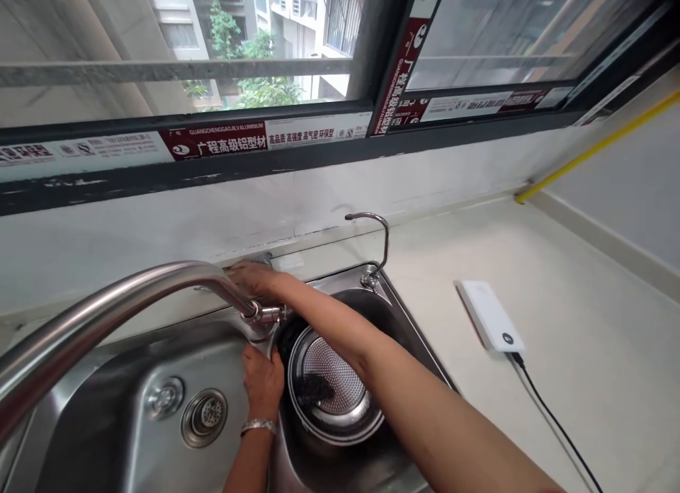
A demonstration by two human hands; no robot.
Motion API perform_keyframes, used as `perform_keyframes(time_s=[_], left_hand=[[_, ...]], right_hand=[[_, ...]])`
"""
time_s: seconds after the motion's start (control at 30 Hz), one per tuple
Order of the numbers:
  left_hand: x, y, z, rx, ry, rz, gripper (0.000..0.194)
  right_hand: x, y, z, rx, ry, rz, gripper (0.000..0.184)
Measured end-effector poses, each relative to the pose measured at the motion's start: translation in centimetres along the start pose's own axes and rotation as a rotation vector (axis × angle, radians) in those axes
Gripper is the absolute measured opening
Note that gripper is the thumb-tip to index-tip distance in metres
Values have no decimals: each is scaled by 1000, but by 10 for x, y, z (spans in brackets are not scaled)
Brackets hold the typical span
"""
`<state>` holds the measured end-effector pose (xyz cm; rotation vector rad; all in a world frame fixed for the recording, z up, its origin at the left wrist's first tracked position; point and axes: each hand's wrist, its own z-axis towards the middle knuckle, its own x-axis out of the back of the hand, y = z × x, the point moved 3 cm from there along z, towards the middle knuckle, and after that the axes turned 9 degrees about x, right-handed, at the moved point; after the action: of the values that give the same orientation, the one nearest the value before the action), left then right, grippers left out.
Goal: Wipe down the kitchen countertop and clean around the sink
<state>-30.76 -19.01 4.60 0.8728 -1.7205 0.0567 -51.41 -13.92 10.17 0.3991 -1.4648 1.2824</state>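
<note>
A steel pan point(332, 394) with a patterned bottom stands tilted in the right basin of the sink point(132, 380), a dark cloth or sponge point(314, 389) lying in it. My left hand point(263, 380), a bracelet on its wrist, is closed on the pan's left rim, just under the spout of the big steel faucet point(138, 295). My right hand point(252, 275) reaches across over the pan to the back ledge of the sink and rests on a small metal handle or valve; the faucet hides most of its fingers.
A thin second tap point(378, 245) rises at the sink's back right corner. A white power bank point(491, 316) with a black cable point(552, 422) lies on the pale counter to the right. The left basin has a drain strainer point(205, 416). A window frame runs behind.
</note>
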Motion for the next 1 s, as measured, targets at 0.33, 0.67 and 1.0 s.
perform_keyframes(time_s=[0.33, 0.67, 1.0], left_hand=[[3, 1, 2, 1, -22, -1, 46], [8, 8, -1, 49, -21, -33, 42], [13, 12, -2, 75, -84, -40, 45]], right_hand=[[55, 52, -152, -308, 156, -161, 62], [68, 33, -189, -646, 323, -295, 58], [97, 29, -192, -860, 571, -201, 9]])
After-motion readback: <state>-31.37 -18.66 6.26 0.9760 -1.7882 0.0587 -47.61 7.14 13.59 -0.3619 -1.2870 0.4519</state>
